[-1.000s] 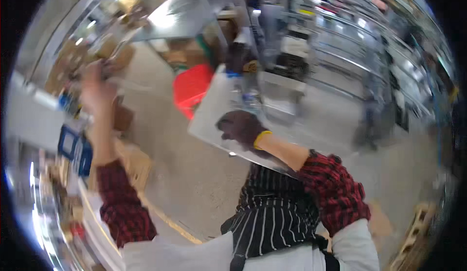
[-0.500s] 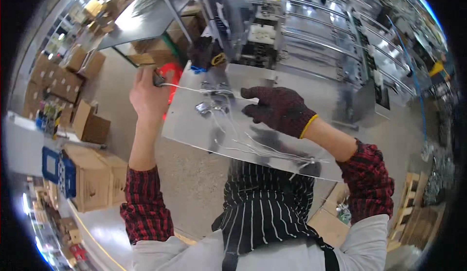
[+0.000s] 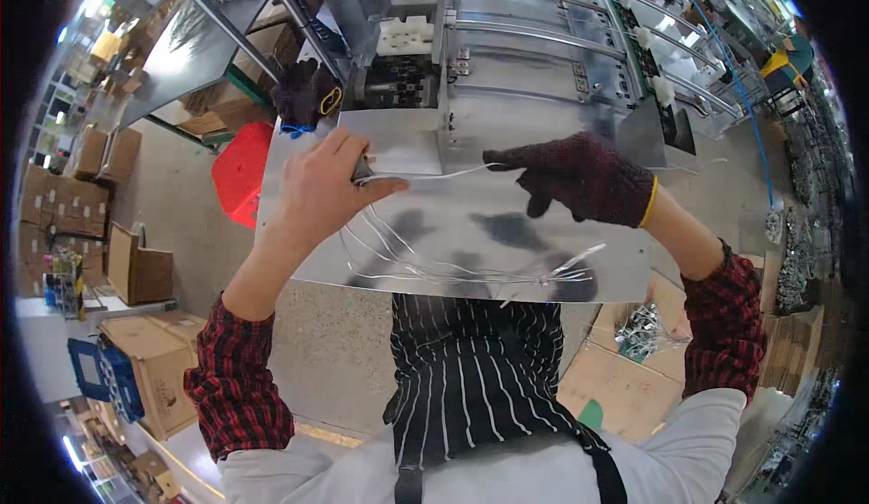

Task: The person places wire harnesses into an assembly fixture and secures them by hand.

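Observation:
My bare left hand (image 3: 321, 183) pinches a small metal part (image 3: 363, 169) above the left side of a shiny metal tabletop (image 3: 615, 264). Most of that part is hidden by my fingers. A thin white wire (image 3: 444, 176) runs from it, nearly straight, to my right hand (image 3: 588, 180). This hand wears a dark knitted glove with a yellow cuff, and its fingers hold the wire near the index fingertip. Below both hands, a bundle of white wires (image 3: 471, 275) lies along the near edge, its ends gathered at the right.
Behind the tabletop stands a machine with metal rails (image 3: 543, 29) and a white block (image 3: 405, 37). A dark glove (image 3: 305, 92) lies at the far left corner, beside a red stool (image 3: 240, 174). An open cardboard box (image 3: 625, 373) sits at the lower right.
My left hand has moved right and nearer with the metal part, closer to my right hand. The view has shifted, and the shiny parts lying on the tabletop are no longer visible.

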The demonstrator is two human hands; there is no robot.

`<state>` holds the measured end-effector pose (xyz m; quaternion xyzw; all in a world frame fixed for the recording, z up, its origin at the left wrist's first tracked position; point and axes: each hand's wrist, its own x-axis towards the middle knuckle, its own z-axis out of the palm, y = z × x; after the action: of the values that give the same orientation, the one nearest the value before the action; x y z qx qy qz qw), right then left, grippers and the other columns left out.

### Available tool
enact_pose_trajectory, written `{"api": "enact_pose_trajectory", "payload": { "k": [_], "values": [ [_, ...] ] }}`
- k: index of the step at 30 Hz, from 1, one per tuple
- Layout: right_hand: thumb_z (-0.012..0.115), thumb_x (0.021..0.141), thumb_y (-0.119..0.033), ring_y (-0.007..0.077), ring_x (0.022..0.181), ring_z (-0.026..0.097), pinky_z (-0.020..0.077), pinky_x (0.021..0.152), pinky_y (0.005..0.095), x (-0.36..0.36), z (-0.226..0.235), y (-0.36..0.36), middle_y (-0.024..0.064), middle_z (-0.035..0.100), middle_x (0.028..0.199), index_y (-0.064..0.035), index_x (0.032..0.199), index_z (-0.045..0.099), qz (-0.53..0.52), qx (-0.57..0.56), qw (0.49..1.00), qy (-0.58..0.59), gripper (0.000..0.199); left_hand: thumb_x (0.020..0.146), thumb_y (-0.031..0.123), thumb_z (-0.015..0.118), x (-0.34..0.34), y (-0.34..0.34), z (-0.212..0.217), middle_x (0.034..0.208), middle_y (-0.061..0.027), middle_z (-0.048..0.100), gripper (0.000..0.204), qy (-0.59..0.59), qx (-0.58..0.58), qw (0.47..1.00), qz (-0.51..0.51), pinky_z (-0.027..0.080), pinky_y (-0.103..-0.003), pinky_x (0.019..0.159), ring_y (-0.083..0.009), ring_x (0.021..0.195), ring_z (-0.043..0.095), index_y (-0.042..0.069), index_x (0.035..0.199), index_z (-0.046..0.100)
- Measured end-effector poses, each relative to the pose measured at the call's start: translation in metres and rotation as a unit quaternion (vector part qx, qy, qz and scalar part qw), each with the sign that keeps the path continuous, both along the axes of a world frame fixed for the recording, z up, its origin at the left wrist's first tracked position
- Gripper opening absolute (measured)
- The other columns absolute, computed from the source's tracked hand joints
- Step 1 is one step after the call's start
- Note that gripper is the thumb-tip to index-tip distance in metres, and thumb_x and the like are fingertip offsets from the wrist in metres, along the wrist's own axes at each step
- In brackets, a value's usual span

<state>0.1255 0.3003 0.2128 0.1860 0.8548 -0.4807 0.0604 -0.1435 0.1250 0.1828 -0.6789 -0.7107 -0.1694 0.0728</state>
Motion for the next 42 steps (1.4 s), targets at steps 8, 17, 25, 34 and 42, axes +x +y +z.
{"api": "enact_pose_trajectory", "payload": {
  "k": [8,17,25,34,42],
  "values": [
    [0.064,0.086,-0.017,0.0185,0.071,0.068,0.0520,0.058,0.0330,-0.009,-0.017,-0.007,0.0088,0.068,0.080,-0.0133,0.111,0.067,0.007,0.286,0.940,0.187,0.026,0.070,0.051,0.075,0.014,0.016,-0.001,0.081,-0.0074,0.058,0.051,-0.018,0.018,1.000,-0.002,0.048,-0.037,0.056,-0.0268,0.068,0.062,0.005,0.087,0.059],
    [0.062,0.079,-0.030,0.0239,0.064,0.063,0.0468,0.052,0.0394,-0.030,-0.036,-0.002,0.0046,0.063,0.072,-0.0219,0.089,0.070,0.011,0.484,0.859,0.165,0.015,0.072,0.043,0.076,0.010,0.040,-0.006,0.080,-0.0077,0.057,0.044,0.013,0.033,0.994,-0.104,0.048,-0.037,0.058,-0.0275,0.069,0.060,0.006,0.089,0.060],
    [0.061,0.078,-0.019,0.0249,0.071,0.063,0.0496,0.059,0.0384,-0.012,-0.001,0.061,0.0029,0.064,0.080,-0.0222,0.099,0.070,0.180,0.443,0.870,0.123,0.023,0.073,0.039,0.075,-0.044,0.081,-0.004,0.086,-0.0070,0.057,0.041,0.005,0.000,0.978,-0.209,0.049,-0.038,0.067,-0.0267,0.078,0.060,0.008,0.094,0.059],
    [0.065,0.086,-0.014,0.0110,0.054,0.061,0.0482,0.051,0.0259,-0.045,-0.008,0.138,0.0065,0.064,0.068,-0.0051,0.092,0.071,0.001,0.360,0.904,0.230,0.012,0.072,0.008,0.069,-0.084,0.158,0.007,0.107,-0.0117,0.058,0.044,-0.214,0.045,0.962,-0.164,0.045,-0.034,0.090,-0.0291,0.101,0.055,0.005,0.114,0.056],
    [0.061,0.083,-0.023,0.0268,0.074,0.062,0.0491,0.059,0.0410,-0.050,-0.033,0.158,0.0063,0.064,0.083,-0.0204,0.093,0.071,0.029,0.515,0.839,0.174,0.014,0.068,0.008,0.073,-0.095,0.184,-0.009,0.110,-0.0111,0.064,0.031,-0.220,0.007,0.962,-0.160,0.045,-0.035,0.094,-0.0284,0.106,0.055,0.004,0.097,0.065]
  ]
}}
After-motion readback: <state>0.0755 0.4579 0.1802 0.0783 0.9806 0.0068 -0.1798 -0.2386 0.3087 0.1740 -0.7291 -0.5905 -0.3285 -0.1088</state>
